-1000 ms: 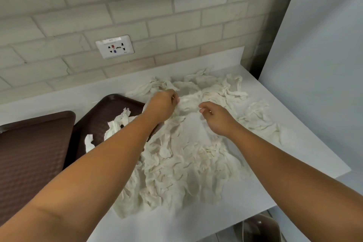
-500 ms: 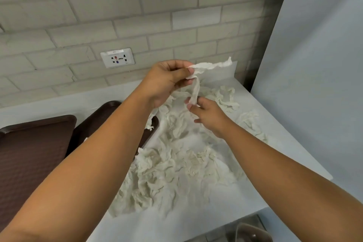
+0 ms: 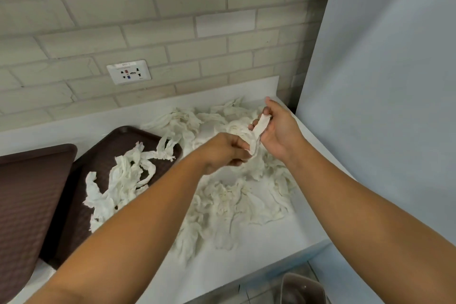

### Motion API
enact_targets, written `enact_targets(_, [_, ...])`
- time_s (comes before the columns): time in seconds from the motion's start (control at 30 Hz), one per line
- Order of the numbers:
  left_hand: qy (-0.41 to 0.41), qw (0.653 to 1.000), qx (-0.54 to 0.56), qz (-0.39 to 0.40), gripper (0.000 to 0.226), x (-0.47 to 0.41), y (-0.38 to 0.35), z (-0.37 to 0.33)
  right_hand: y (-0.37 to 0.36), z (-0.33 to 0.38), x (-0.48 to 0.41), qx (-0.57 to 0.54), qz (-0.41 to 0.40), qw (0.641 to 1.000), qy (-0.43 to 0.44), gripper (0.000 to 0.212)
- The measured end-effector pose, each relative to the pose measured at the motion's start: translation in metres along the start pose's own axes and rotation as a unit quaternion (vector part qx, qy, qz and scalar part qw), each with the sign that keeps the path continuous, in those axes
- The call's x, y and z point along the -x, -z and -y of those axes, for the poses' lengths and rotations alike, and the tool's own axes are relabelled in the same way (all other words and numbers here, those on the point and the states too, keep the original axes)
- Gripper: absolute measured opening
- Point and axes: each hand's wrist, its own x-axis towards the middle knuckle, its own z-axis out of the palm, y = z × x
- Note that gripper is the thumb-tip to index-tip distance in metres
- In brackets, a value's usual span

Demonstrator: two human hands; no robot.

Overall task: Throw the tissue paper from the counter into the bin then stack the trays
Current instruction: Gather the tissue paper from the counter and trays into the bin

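Both hands are working one strip of tissue [image 3: 259,131] above the table [image 3: 259,261]. The left hand [image 3: 222,153] is pinching the strip's lower end between thumb and fingertips, its other fingers curled in. The right hand [image 3: 280,131] is holding the upper end, with the strip lying across its bent fingers and the thumb pointing up. The strip is running nearly straight between them, clear of the surface.

Below the hands, the main heap of crumpled tissue [image 3: 234,202] is lying spread over the right half of the table, reaching back to the brick wall [image 3: 153,15]. A smaller tangle of tissue shreds [image 3: 118,180] is lying in the nearer brown tray [image 3: 98,153] – some of it trailing over the tray's right edge toward the heap. A second brown tray [image 3: 32,192] is sitting just beside it on the left; whether the two rims are touching I cannot tell.

The bin [image 3: 302,289] is showing at the bottom edge, below the table's front right corner. A wall socket [image 3: 128,72] is sitting above the trays.
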Motion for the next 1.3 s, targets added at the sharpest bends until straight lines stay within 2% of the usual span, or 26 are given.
enact_targets(0.1, [-0.005,0.996,0.083,0.039,0.017,-0.003,-0.02,0.006,0.004,0.002,0.005,0.003,0.013,1.0,0.017,0.013])
enact_targets(0.23, [-0.007,0.987,0.153,0.054,0.019,-0.002,-0.037,-0.007,0.013,0.007,0.012,-0.013,-0.001,1.0,0.023,0.025])
enact_targets(0.37, [0.013,0.981,0.167,0.094,0.007,0.002,-0.049,-0.017,0.019,0.014,0.019,-0.006,-0.028,0.999,0.041,0.04])
enact_targets(0.4, [0.015,0.981,0.169,0.096,0.007,0.002,-0.051,-0.02,0.021,0.016,0.021,0.022,-0.042,0.997,0.062,0.04])
enact_targets(0.47, [0.009,0.983,0.172,0.067,0.007,0.001,-0.054,-0.024,0.028,0.018,0.024,0.148,-0.086,0.976,0.137,0.04])
enact_targets(0.53, [-0.013,0.985,0.169,0.007,0.01,-0.001,-0.053,-0.03,0.037,0.019,0.028,0.299,-0.138,0.922,0.206,0.041])
enact_targets(0.57, [-0.032,0.987,0.155,-0.013,0.012,-0.002,-0.051,-0.033,0.043,0.018,0.03,0.339,-0.158,0.904,0.208,0.041])
enact_targets(0.63, [-0.07,0.99,0.125,-0.008,0.012,-0.001,-0.047,-0.039,0.051,0.014,0.035,0.349,-0.161,0.912,0.146,0.035])
enact_targets(0.7, [-0.084,0.99,0.111,0.015,0.018,0.001,-0.046,-0.042,0.054,0.006,0.043,0.324,-0.116,0.938,0.038,0.026])
enact_targets(0.77, [-0.095,0.992,0.075,0.02,0.017,0.002,-0.05,-0.04,0.054,-0.002,0.051,0.271,-0.066,0.959,-0.052,0.029])
enact_targets(0.87, [-0.104,0.994,-0.004,-0.023,0.014,0.0,-0.054,-0.028,0.053,-0.01,0.052,0.108,-0.034,0.988,-0.107,0.043])
enact_targets(0.97, [-0.125,0.988,-0.077,-0.053,0.017,0.0,-0.055,-0.016,0.051,-0.011,0.049,-0.013,-0.02,0.991,-0.128,0.05])
enact_targets(1.03, [-0.149,0.976,-0.139,-0.079,0.022,0.002,-0.059,-0.009,0.049,-0.013,0.048,0.009,-0.023,0.992,-0.124,0.04])
enact_targets(1.17, [-0.22,0.924,-0.265,-0.166,0.027,-0.002,-0.068,0.011,0.046,-0.024,0.046,0.124,-0.08,0.983,-0.113,0.019])
enact_targets(1.23, [-0.192,0.919,-0.286,-0.192,0.034,-0.005,-0.072,0.018,0.047,-0.032,0.045,0.182,-0.097,0.972,-0.113,0.019])
enact_targets(1.3, [-0.135,0.936,-0.292,-0.142,0.034,-0.009,-0.072,0.02,0.051,-0.039,0.044,0.228,-0.112,0.961,-0.108,0.026])
